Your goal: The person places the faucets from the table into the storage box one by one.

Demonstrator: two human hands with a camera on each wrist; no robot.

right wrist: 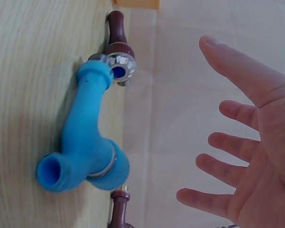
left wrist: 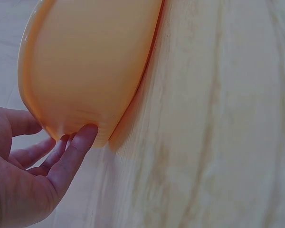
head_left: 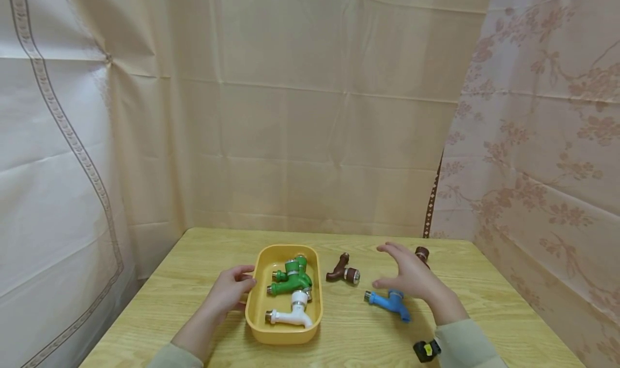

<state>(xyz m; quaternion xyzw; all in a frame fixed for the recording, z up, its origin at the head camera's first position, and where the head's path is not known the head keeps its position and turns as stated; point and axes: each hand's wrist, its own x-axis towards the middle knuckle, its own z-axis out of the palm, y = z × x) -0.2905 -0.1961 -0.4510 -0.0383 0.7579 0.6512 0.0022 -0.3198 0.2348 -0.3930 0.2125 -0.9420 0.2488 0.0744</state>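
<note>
One left hand, fingers relaxed, touches the tray holding two green taps and one white tap, right of which lie one brown tap, one blue tap near the spread right hand, another brown tap.

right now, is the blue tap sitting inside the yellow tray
No, the blue tap lies on the table, outside and to the right of the yellow tray in the head view.
</note>
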